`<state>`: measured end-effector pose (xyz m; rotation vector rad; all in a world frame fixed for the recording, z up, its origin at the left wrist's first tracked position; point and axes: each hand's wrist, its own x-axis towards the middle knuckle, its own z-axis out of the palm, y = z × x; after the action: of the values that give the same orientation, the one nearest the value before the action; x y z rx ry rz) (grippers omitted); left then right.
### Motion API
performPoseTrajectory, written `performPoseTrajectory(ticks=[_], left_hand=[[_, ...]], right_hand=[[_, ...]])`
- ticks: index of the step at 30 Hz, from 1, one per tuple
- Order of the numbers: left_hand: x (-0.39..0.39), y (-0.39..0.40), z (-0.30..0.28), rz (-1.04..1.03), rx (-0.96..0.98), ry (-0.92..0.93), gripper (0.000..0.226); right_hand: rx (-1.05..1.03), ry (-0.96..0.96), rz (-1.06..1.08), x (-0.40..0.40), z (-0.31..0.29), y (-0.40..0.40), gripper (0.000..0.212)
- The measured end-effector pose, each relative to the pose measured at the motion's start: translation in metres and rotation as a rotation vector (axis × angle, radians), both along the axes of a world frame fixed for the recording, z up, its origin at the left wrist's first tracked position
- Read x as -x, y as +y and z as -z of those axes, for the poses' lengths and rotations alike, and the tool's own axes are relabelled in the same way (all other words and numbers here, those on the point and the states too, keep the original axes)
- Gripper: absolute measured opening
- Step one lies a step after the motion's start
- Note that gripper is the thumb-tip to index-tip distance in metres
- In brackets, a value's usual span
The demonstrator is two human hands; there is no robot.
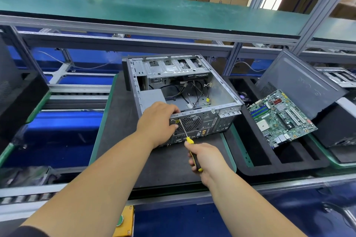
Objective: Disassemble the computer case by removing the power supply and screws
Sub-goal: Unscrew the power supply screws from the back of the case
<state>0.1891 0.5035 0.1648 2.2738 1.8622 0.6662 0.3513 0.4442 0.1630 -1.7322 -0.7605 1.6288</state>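
Observation:
An open grey computer case (221, 90) lies on its side on a dark mat, its rear panel facing me. The grey power supply (152, 95) sits inside at the near left corner, its fan grille (190, 122) showing through the rear panel. My left hand (157, 121) grips the case's near left corner over the power supply. My right hand (204, 158) holds a yellow-and-black screwdriver (189, 140), whose tip meets the rear panel near the grille's upper left. Loose cables (198, 90) lie inside the case.
A green motherboard (279, 117) leans on a black foam tray (256, 159) to the right, with a dark side panel (300, 81) behind it. Black foam (21, 100) stands at the left. A green shelf (134, 7) runs overhead. A yellow button box (124, 221) sits near me.

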Motion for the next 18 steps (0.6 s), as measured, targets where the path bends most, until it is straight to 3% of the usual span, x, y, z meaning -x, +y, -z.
performPoseTrajectory(ticks=[11,14,16,18], left_hand=[[0.003,-0.001,-0.001,0.019,0.055,-0.023,0.042],[0.003,-0.010,-0.001,0.029,-0.019,-0.191,0.037],[-0.002,-0.022,0.000,0.027,-0.198,-0.353,0.024],[-0.012,-0.034,0.003,-0.050,-0.204,-0.464,0.008]], right_hand=[[0.148,-0.067,-0.031,0.007,-0.011,0.006,0.047],[0.110,0.051,0.016,0.003,-0.008,0.004,0.043],[0.056,0.116,0.055,-0.001,-0.004,0.000,0.030],[0.008,0.113,0.067,-0.003,0.000,-0.001,0.021]])
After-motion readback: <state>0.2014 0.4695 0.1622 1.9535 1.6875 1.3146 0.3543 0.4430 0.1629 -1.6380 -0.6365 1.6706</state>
